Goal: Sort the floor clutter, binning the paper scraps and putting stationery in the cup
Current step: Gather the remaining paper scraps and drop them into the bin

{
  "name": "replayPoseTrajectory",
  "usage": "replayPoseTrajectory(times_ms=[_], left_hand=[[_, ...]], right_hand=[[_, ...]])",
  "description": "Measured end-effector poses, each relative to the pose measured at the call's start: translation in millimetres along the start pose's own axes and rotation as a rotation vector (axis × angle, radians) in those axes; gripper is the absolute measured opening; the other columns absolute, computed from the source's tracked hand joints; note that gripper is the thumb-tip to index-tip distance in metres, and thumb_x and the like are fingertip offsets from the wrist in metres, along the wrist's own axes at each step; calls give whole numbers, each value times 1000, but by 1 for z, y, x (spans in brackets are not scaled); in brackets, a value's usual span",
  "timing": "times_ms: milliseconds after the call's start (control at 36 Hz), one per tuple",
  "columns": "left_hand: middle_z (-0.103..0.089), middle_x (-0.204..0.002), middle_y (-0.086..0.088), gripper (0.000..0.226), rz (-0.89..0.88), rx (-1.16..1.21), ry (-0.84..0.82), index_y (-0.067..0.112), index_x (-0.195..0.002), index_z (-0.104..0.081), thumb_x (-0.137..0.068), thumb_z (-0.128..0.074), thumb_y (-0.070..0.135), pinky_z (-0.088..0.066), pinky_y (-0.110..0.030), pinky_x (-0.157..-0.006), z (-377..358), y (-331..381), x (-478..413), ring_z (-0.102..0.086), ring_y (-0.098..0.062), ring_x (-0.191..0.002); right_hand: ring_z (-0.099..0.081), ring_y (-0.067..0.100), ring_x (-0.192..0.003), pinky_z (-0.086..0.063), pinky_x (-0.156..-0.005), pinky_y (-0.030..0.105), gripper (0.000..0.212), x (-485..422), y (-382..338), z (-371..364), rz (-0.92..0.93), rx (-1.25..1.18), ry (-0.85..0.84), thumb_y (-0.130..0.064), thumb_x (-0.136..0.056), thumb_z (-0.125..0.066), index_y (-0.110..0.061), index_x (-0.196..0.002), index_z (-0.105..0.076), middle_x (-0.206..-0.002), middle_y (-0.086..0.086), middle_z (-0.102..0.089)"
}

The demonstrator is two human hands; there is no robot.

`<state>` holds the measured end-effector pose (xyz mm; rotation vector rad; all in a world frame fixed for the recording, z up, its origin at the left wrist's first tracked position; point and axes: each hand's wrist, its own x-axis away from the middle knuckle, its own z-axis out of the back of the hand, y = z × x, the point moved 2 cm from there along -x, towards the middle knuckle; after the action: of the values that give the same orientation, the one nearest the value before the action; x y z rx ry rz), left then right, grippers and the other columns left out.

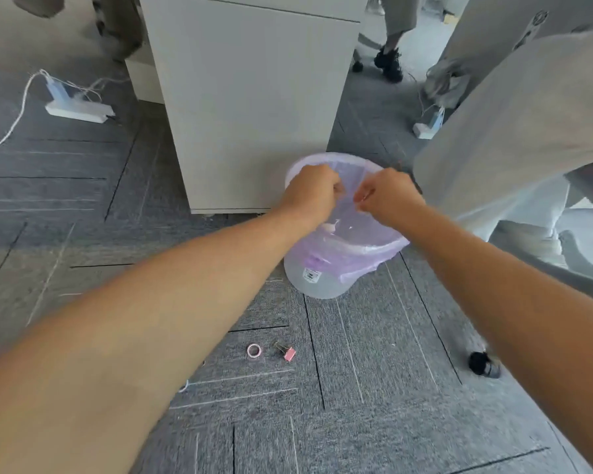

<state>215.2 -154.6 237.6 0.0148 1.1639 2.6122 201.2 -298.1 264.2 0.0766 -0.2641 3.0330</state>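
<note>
Grey carpet tiles [83, 234], lined bin [326, 282] by white cabinet [247, 97]; hands [310, 189] [387, 196] curled above, grasp unclear.

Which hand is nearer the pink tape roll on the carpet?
Left. The left hand is over the bin, beyond the pink tape roll; the right hand is over the bin too, farther right.

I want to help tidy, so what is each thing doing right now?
bin, upright, lined with a purple bag, white scraps inside.
left hand, fingers curled above the bin; holding anything, unclear.
right hand, also curled above the bin.
tape ring, flat on the carpet.
binder clip, lying beside the tape ring, untouched.
black cup-like thing, seems tipped on its side.
</note>
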Motion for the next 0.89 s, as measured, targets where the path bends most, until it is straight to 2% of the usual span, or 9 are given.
replayPoseTrajectory(times_ms=[83, 167, 250, 306, 389, 528, 694, 806, 889], left_hand=[[-71, -84, -1, 17, -2, -224, 55, 16, -76, -71, -73, -54, 16, -52, -27, -68, -2, 6, -4, -66, -23, -80], [-69, -93, -2, 10, 20, -350, 84, 16, -82, -66, -80, -56, 17, -41, -27, -66, -2, 5, -2, -61, -25, -85], [-64, -117, -1, 31, -62, -439, -9, 28, -108, -66, -84, -52, 13, -41, -31, -82, -1, 4, -1, -56, -27, -109], [-45, -143, 4, 60, -111, -550, -87, 40, -138, -43, -84, -57, 18, -32, -36, -96, 3, 6, 3, -41, -27, -128], [-29, -154, 11, 77, -99, -557, -104, 40, -148, -27, -82, -59, 18, -27, -38, -102, 11, 3, 6, -30, -23, -137], [-47, -144, 9, 51, -90, -356, 11, 35, -132, -54, -84, -59, 20, -31, -37, -105, 26, -11, 18, -42, -21, -133], [-63, -128, 8, 45, 30, -45, 116, 28, -130, -58, -86, -65, 25, -40, -37, -106, 48, -58, 76, -55, -15, -121], [-71, -101, 16, 40, 144, 83, 59, 25, -126, -61, -87, -68, 22, -48, -28, -89, 51, -100, 123, -62, -8, -96], [-67, -86, 19, 24, 224, 100, 46, 28, -108, -68, -86, -70, 20, -48, -21, -70, 48, -138, 148, -60, 0, -75]], right_hand=[[-65, 28, -88, -55, -75, 36, 18, 4, 2, -8, 8, 164, 40, -27, -86, -64, -16, -98, -71, -94, 4, -70], [-60, 27, -95, -39, -82, 36, 25, 13, 4, -11, 2, 220, 53, -33, -90, -53, -22, -108, -67, -95, 2, -65], [-45, 27, -125, -24, -104, 46, 52, 20, 2, -13, 41, 257, -7, -24, -88, -52, -35, -137, -41, -129, 0, -55], [-34, 27, -134, -20, -109, 50, 68, 26, -3, -12, 56, 200, -12, -23, -85, -57, -35, -145, -27, -145, 0, -41], [-33, 25, -133, -20, -109, 51, 60, 32, -11, -14, 88, 116, 119, -24, -85, -56, -33, -141, -37, -144, -1, -43], [-41, 27, -120, -27, -89, 40, 40, 46, -30, -20, 182, -75, 311, -18, -83, -55, -25, -123, -53, -127, 1, -53], [-49, 28, -99, -38, -79, 37, 31, 73, -63, -45, 352, -262, 417, -9, -77, -60, -16, -108, -58, -108, 3, -59], [-49, 28, -95, -41, -84, 37, 30, 93, -85, -82, 457, -359, 350, -5, -76, -62, -12, -105, -60, -103, 6, -58], [-51, 25, -98, -44, -86, 38, 30, 104, -100, -120, 459, -418, 139, -5, -78, -61, -13, -106, -57, -105, 5, -57]])
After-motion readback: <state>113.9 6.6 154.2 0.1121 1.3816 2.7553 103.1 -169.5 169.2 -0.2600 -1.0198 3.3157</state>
